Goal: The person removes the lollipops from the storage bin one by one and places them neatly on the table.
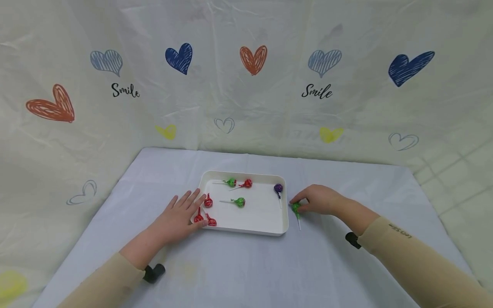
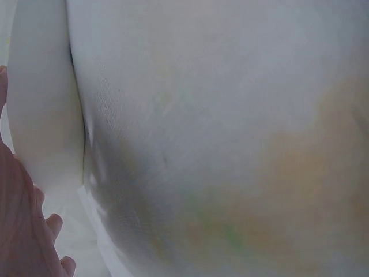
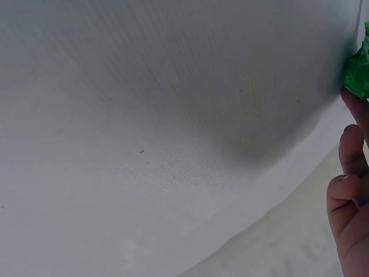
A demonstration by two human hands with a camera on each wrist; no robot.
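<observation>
My right hand (image 1: 319, 199) pinches a green-wrapped lollipop (image 1: 295, 208) beside the right wall of a white tray (image 1: 262, 216); its stick points toward me. In the right wrist view the green candy head (image 3: 357, 75) shows at the edge near a fingertip. My left hand (image 1: 178, 220), fingers spread, rests at the tray's left edge. Close to it in the tray lie red lollipops, one (image 1: 208, 200) by the fingertips and another (image 1: 211, 220) by the thumb. A third red lollipop (image 1: 198, 217) shows between thumb and forefinger, partly hidden.
Farther back in the tray are a green lollipop (image 1: 232, 182) and a red one (image 1: 247, 183). Another green lollipop (image 1: 240, 202) lies mid-tray, and a purple one (image 1: 278, 188) is near its right wall. A white cloth (image 1: 246, 269) covers the table; a heart-printed sheet (image 1: 246, 98) hangs behind.
</observation>
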